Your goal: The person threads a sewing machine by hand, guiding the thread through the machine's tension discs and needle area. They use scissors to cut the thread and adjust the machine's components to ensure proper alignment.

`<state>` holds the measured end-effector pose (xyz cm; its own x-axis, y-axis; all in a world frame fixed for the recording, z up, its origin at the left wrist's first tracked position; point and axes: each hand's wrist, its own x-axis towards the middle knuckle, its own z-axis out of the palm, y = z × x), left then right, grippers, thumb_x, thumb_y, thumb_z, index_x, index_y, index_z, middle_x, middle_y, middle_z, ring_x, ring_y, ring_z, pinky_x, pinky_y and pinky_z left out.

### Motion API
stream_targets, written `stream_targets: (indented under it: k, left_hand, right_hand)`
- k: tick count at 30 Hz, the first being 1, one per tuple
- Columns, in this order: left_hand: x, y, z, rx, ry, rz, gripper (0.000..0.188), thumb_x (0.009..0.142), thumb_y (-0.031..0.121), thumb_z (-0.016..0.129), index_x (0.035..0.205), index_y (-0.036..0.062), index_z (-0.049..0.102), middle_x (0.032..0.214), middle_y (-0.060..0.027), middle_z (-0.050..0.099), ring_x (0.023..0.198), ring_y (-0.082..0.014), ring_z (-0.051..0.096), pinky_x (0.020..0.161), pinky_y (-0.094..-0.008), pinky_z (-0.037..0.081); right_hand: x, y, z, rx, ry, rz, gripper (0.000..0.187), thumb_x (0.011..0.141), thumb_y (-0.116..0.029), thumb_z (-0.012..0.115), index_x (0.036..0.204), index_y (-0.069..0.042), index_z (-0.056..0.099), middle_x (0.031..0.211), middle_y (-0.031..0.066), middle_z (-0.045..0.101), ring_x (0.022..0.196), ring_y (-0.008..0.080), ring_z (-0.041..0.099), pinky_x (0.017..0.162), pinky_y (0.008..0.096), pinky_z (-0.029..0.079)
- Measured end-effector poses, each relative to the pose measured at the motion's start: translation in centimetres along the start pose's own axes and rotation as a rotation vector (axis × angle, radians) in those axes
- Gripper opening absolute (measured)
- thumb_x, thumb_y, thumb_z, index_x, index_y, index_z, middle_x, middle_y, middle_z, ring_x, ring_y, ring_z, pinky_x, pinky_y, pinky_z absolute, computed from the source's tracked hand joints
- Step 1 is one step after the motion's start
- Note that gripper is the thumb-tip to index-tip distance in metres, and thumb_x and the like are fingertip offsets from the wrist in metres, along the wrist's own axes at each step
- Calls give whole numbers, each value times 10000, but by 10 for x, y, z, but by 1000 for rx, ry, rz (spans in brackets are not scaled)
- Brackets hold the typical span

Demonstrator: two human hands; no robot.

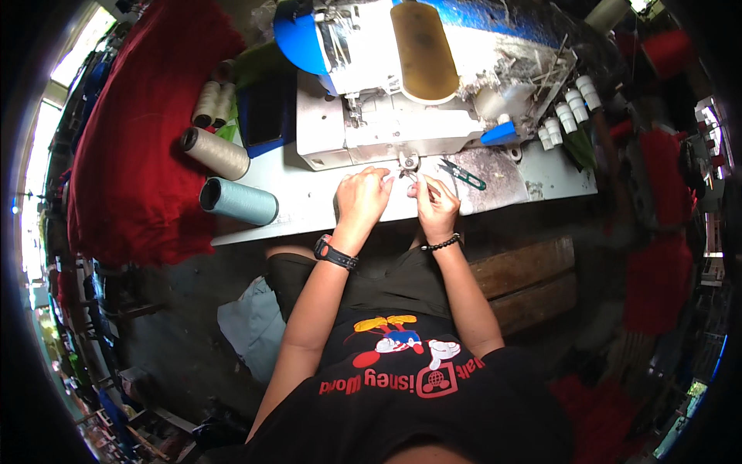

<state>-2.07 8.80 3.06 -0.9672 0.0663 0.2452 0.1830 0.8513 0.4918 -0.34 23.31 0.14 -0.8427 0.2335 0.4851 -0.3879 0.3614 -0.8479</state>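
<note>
Both hands are together at the front of a white sewing machine [363, 139], over the pale table edge. My left hand [363, 199] has its fingers curled and its thumb and fingertips drawn together; what they hold, if anything, is too small to make out. Opposite it, my right hand [437, 203] pinches with thumb and forefinger at something small and dark that I cannot name. Just beyond the fingertips is a small round metal part [410, 163] at the machine's front. Green-handled thread snips [464, 175] lie on the table to the right of my right hand.
A teal thread cone [239, 202] and a cream thread cone [216, 153] lie on the table [301, 216] at left, beside heaped red cloth [139, 147]. Several white thread spools [575, 106] stand at right. A wooden bench [529, 282] is below the table.
</note>
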Motion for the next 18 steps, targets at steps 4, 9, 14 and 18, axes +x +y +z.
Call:
stream_targets:
  k: [4,9,14,18]
  left_hand:
    - [0,-4,1,18,10,-1,179,813,240,644,878,99,733,791,-50,678,707,-255,650,689,-351,495]
    - [4,-6,4,8,59,50,154,809,217,649,851,93,729,784,-63,679,688,-260,654,669,-359,504]
    - [-10,-4,-13,-37,-94,11,172,805,225,661,892,92,726,780,-71,679,683,-263,654,651,-365,508]
    - [-10,2,-19,-26,-82,-44,276,801,286,670,1008,107,705,770,-66,679,697,-258,658,657,-364,513]
  right_hand:
    - [1,-4,0,22,28,-22,91,846,12,635,932,24,661,740,99,650,609,166,659,543,270,511]
    - [21,-28,-3,-102,-87,-230,118,800,47,640,915,24,650,750,125,637,598,212,640,529,297,502]
    - [2,-35,-20,-97,-169,-157,91,857,35,612,935,37,659,767,111,654,635,155,663,549,259,519]
    - [2,-22,-30,-170,-104,-152,87,857,25,626,939,43,650,785,111,651,617,160,666,542,261,519]
